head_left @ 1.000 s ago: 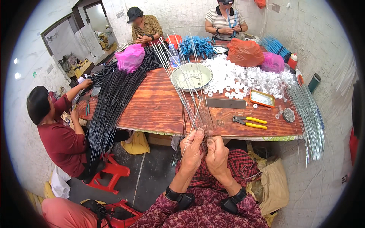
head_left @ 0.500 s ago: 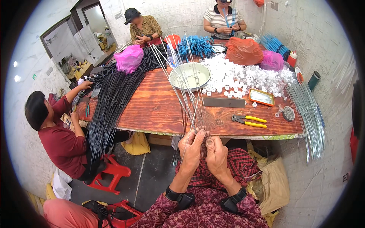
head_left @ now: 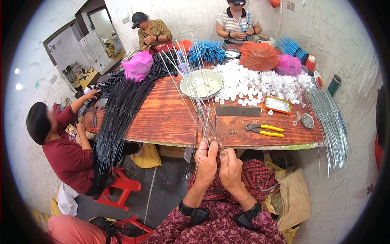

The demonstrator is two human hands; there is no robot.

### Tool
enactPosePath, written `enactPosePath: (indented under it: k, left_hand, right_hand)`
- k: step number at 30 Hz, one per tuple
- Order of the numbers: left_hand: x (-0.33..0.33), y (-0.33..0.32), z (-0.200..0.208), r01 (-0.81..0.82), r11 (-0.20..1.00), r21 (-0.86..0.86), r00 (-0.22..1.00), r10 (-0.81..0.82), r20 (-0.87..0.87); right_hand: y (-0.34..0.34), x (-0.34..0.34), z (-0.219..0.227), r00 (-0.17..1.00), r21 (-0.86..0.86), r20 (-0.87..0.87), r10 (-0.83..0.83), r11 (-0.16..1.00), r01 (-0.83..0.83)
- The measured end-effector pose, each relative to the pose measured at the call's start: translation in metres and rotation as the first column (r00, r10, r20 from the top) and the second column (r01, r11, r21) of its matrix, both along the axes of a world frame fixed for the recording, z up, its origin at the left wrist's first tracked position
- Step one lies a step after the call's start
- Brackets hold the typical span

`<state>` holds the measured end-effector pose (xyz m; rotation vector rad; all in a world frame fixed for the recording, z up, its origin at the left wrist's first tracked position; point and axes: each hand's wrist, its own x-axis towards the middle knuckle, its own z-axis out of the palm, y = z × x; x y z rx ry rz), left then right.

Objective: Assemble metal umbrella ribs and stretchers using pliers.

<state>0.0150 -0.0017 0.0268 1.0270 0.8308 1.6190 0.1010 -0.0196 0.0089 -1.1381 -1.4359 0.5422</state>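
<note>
Both my hands are together just off the table's front edge. My left hand [head_left: 206, 160] is closed, thumb up, around a loose bundle of long thin metal wires [head_left: 198, 101] that fans out up over the table. Right beside it my right hand [head_left: 230, 168] is closed too, its thumb and fingers pressed together against the wires' lower part. Whether it grips one wire or several is hidden by the fingers. Beyond the bundle stands a cream enamel basin [head_left: 217, 90] with a few small bits in it. A dark flat bar [head_left: 237, 111] lies right of the wires.
Yellow-handled pliers [head_left: 266, 130], an orange-rimmed tray [head_left: 278, 104] and a heap of white plastic caps [head_left: 260, 83] lie on the wooden table [head_left: 162, 118]. Black rods [head_left: 122, 118] overhang its left edge, silvery wires [head_left: 329, 126] its right. Co-workers sit at the left and far sides.
My hands have shifted slightly, staying on the wires. The far-left co-worker's hand has risen a little. The view has moved slightly.
</note>
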Motion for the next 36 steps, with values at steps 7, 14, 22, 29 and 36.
enactPosePath:
  k: [7,14,22,29,36]
  left_hand:
    - [0.001,-0.001,-0.005,-0.027,0.999,0.022,0.992,0.030,-0.119]
    - [-0.003,0.006,-0.009,-0.098,0.995,0.009,0.981,0.098,-0.168]
    - [-0.025,0.008,0.012,-0.053,0.997,-0.056,0.994,0.058,0.091]
    - [-0.044,0.006,0.020,0.086,0.992,-0.096,0.970,-0.061,0.237]
    - [-0.029,-0.013,0.037,0.310,0.928,-0.208,0.946,-0.279,0.162]
  right_hand:
    - [-0.004,0.001,0.001,1.000,0.005,0.019,-0.009,1.000,0.009]
    - [-0.002,0.000,-0.008,1.000,0.024,-0.009,-0.018,1.000,0.018]
    - [-0.008,0.012,0.010,0.983,-0.111,-0.127,0.134,0.983,-0.148]
    - [-0.008,0.035,0.018,0.887,-0.132,-0.323,0.331,0.912,-0.389]
    - [0.004,0.027,0.036,0.830,-0.033,-0.276,0.484,0.859,-0.512]
